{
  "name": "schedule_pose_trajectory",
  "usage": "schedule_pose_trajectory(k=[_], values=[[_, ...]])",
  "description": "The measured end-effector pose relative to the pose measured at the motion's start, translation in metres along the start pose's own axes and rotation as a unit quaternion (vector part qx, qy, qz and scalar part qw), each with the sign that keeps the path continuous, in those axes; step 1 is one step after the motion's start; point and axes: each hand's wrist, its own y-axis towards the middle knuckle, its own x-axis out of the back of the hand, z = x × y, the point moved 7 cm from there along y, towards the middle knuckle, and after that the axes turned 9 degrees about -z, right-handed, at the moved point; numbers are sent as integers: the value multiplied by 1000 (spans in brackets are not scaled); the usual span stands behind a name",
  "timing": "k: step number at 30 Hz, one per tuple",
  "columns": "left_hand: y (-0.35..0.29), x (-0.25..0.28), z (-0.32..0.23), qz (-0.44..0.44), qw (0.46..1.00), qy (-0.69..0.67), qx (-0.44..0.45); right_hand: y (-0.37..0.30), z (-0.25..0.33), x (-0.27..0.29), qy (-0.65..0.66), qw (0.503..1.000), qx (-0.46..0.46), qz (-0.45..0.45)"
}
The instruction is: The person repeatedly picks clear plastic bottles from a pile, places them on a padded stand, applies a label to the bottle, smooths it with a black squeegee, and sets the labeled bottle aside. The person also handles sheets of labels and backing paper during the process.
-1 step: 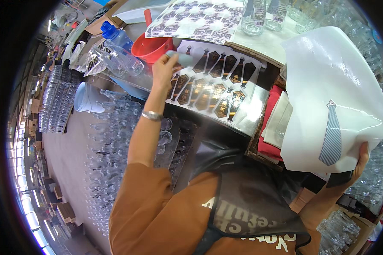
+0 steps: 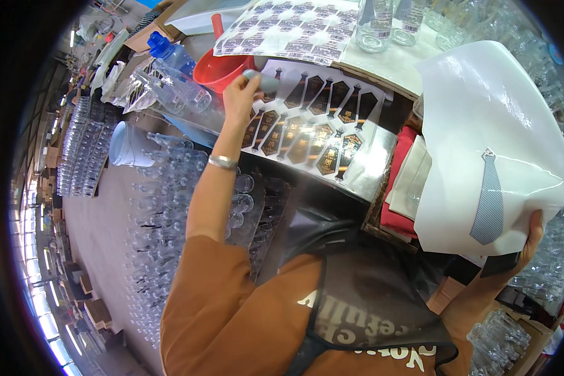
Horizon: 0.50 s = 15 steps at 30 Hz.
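Note:
My left hand (image 2: 239,99) pinches one end of a small, grey-blue flat piece (image 2: 264,82) whose exact kind I cannot make out. That piece is over the upper left corner of a glossy decal sheet (image 2: 361,168) with rows of black and gold tie-shaped decals (image 2: 318,95). The sheet lies on a metal-topped table. At the right, my right hand (image 2: 532,238) grips the lower edge of a large curled white sheet (image 2: 454,182), fingers mostly behind it. One blue-grey striped tie decal (image 2: 487,200) shows on this white sheet.
A red plastic dipper (image 2: 216,74) and a blue-capped bottle (image 2: 172,55) stand beyond my left hand. A printed label sheet (image 2: 288,31) overhangs the back shelf near clear glass bottles (image 2: 373,28). Folded cloths (image 2: 400,182) fill a box between the sheets. Many glasses (image 2: 163,219) stand at lower left.
My left hand and the small grey-blue piece have moved up very slightly. My right hand and the white sheet stay almost still.

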Motion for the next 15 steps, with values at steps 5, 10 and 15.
schedule_pose_trajectory(k=[5,10,15], values=[[23,-63,-3,107,902,205,-365,8,-2,5,-19,1000,-11,-13],[28,-67,40,236,812,335,-415,-1,-3,0,-40,997,15,-66],[22,-63,27,333,869,319,-181,-5,-12,-9,-56,994,40,-90]])
